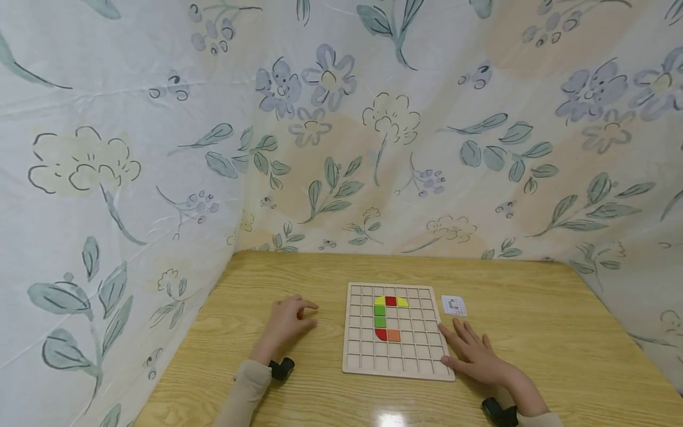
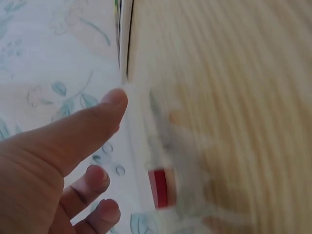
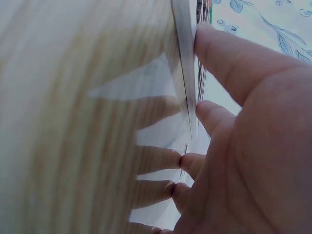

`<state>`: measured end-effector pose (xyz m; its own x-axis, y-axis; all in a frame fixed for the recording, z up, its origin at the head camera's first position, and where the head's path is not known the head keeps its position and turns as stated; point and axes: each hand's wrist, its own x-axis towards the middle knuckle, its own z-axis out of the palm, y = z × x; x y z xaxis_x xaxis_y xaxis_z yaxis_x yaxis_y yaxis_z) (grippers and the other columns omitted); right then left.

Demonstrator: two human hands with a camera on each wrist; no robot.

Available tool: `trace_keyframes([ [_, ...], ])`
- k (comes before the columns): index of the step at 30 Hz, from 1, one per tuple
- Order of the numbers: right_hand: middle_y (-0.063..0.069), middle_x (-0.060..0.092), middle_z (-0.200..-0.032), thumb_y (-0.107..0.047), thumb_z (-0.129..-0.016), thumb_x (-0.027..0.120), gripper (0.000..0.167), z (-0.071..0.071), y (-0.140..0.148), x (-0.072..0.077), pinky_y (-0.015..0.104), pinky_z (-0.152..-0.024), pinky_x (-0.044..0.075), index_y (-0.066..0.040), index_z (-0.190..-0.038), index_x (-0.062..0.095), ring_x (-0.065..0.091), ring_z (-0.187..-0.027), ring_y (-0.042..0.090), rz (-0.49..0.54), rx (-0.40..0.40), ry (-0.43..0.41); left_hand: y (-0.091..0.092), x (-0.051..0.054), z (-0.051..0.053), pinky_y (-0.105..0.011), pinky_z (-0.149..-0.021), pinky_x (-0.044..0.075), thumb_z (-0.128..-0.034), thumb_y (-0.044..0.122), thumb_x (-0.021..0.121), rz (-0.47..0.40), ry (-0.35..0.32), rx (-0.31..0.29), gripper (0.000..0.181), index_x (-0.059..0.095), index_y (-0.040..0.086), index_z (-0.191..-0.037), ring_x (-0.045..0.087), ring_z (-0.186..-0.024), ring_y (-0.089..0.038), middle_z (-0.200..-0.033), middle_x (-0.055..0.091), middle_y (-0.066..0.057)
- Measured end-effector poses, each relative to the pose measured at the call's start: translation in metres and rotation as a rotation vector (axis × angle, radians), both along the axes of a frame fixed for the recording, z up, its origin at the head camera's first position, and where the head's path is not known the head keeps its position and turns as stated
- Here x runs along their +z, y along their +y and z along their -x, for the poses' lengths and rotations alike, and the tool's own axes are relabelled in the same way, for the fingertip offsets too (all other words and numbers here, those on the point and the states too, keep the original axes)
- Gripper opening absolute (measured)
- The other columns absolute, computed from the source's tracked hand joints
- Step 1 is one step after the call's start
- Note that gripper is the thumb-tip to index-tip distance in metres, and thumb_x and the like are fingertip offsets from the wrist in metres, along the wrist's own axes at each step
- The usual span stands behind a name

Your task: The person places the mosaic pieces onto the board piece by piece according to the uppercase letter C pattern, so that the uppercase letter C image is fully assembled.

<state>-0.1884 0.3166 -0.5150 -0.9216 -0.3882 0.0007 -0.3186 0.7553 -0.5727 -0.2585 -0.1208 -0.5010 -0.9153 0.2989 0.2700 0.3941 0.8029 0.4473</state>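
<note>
A wooden grid board (image 1: 360, 349) lies between my hands. Coloured tiles sit in its cells: two yellow rounded ones, a dark red square (image 1: 391, 301), two green squares (image 1: 379, 316), a red rounded tile (image 1: 380, 335) and an orange square (image 1: 393, 335). Left of the board, my left hand (image 1: 285, 323) hovers low with thumb and fingers apart, nothing held. In the left wrist view a red block (image 2: 158, 188) stands on the table near those fingers; the head view does not show it. My right hand (image 1: 475, 357) has its fingers spread, thumb and forefinger touching the board's right edge.
A small printed card (image 1: 454, 305) lies right of the board, just beyond the right fingertips. The wooden table (image 1: 299, 273) ends at a floral cloth (image 1: 331, 196) hanging behind and at both sides. Each wrist wears a black camera (image 1: 283, 369).
</note>
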Motion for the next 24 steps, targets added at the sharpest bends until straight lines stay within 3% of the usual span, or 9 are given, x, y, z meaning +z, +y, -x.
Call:
trace_keyframes([
  [5,0.033,0.013,-0.147,-0.037,-0.089,0.058,0.067,-0.001,0.000,0.001,0.076,-0.090,-0.003,-0.007,-0.144,0.032,0.004,-0.131,0.058,0.000,0.003,0.011,-0.015,0.000,0.003,-0.056,-0.085,0.032,-0.0744,0.028,0.077,0.043,0.031,-0.030,0.030,0.071,0.021,-0.103,0.056,-0.094,-0.027,-0.095,0.064,-0.002],
  [9,0.034,0.013,-0.147,-0.037,-0.089,0.058,0.068,-0.002,-0.001,0.001,0.076,-0.089,-0.003,-0.006,-0.144,0.032,0.005,-0.131,0.058,0.009,0.007,0.012,-0.025,0.002,0.005,-0.057,-0.085,0.032,-0.0745,0.029,0.077,0.068,0.005,-0.049,0.031,0.071,0.021,-0.104,0.055,-0.096,-0.028,-0.095,0.063,-0.001],
  [15,0.033,0.013,-0.147,-0.037,-0.089,0.058,0.067,-0.002,-0.001,0.001,0.076,-0.089,-0.003,-0.007,-0.144,0.033,0.005,-0.131,0.058,0.007,0.007,0.019,-0.039,0.005,0.011,-0.053,-0.084,0.031,-0.0755,0.028,0.076,0.070,-0.058,-0.085,0.032,0.070,0.021,-0.106,0.044,-0.082,-0.016,-0.085,0.055,0.002],
  [24,0.033,0.013,-0.147,-0.037,-0.089,0.058,0.068,-0.001,0.000,0.001,0.076,-0.090,-0.003,-0.007,-0.144,0.033,0.005,-0.131,0.058,0.004,0.005,0.013,-0.050,0.002,0.018,-0.047,-0.081,0.028,-0.0795,0.024,0.073,0.105,-0.089,-0.109,0.025,0.070,0.024,-0.105,0.036,-0.083,-0.016,-0.089,0.053,0.003],
])
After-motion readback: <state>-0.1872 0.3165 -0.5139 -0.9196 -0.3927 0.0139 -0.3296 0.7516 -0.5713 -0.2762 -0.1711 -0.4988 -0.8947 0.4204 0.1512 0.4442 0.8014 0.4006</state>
